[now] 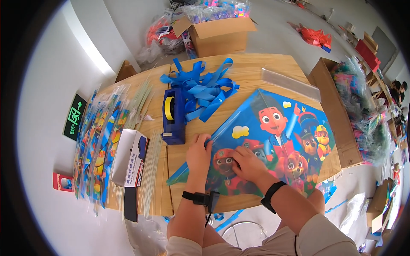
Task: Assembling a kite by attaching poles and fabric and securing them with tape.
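Left hand (pixel 199 150): fingers curled, pinching the left edge of a kite (pixel 273 141) near its pale spar; whether the grip is fully closed cannot be told. Right hand (pixel 247 164): fingers spread flat, released, pressing on the kite's printed face. Kite: blue, cartoon figures, lying flat on the near right part of a wooden table (pixel 252 68), its lower corner past the table edge. Just beside the left hand, a blue tape dispenser (pixel 174 117) with a yellow roll; behind it, a loose heap of blue ribbon strips (pixel 200 87). A clear plastic sleeve (pixel 290 83) lies near the kite's far edge. Left part of the table: a small white box (pixel 130 158), thin pale rods (pixel 151 170), and a row of packed kites in clear bags (pixel 96 145) overhanging the side. Room: pale floor; an open cardboard box (pixel 220 34) of packets behind the table; a long cardboard box (pixel 335 111) of bagged goods at the right; a green exit sign (pixel 75 116) on the floor at left. Both wrists carry black bands. Contents of the far bags are blurred; the right rim of the view is bent and hard to read; the kite's near corner is hidden behind the right forearm.
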Demonstrator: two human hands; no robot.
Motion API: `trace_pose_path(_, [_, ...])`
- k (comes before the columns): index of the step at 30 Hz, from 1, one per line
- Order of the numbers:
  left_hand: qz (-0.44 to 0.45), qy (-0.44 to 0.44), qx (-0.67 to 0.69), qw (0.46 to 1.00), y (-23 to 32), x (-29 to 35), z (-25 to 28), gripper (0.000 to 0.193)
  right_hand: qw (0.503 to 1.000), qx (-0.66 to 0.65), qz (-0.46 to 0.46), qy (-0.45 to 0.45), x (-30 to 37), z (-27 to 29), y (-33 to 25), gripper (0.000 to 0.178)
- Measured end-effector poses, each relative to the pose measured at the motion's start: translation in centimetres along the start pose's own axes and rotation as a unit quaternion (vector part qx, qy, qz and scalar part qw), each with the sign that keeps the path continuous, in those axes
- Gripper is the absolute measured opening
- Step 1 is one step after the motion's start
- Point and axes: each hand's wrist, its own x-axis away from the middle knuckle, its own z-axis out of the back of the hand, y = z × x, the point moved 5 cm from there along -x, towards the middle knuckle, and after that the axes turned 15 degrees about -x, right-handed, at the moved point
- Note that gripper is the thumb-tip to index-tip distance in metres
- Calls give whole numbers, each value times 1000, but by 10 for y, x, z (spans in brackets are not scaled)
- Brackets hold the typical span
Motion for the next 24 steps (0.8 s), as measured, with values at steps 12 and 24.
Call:
trace_pose_path(12, [20,7,-18,1000,2,0,2,14,1000,5,1,4,0,1,-2,31])
trace_pose_path(24, [17,25,-10,999,-2,-2,-1,14,1000,5,13,12,0,1,-2,31])
